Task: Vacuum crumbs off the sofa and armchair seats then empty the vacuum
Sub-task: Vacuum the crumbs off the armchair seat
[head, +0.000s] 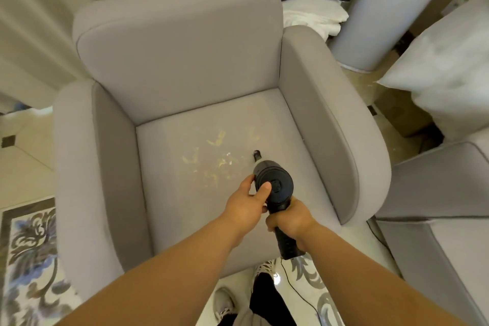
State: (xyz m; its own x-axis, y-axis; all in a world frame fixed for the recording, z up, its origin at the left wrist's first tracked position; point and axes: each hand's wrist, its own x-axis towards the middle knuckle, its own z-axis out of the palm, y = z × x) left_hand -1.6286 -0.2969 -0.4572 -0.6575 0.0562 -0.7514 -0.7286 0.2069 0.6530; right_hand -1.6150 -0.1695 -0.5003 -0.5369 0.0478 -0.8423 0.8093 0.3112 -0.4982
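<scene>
A grey armchair (185, 66) fills the middle of the head view. Pale yellow crumbs (217, 156) lie scattered over the centre of its seat. A black handheld vacuum (277, 185) points down at the seat, its narrow nozzle tip just right of the crumbs. My right hand (291, 219) grips the vacuum's handle. My left hand (248, 201) holds the round rear of the vacuum body, thumb on its back face.
A grey sofa arm (436, 193) stands at the right, with white pillows (444, 74) above it. A tall white appliance (383, 13) stands behind the armchair's right arm. Curtains (39, 34) hang at the left. A patterned floor inlay (29, 259) and my shoes (225, 302) are below. A thin cable (304, 296) trails on the floor.
</scene>
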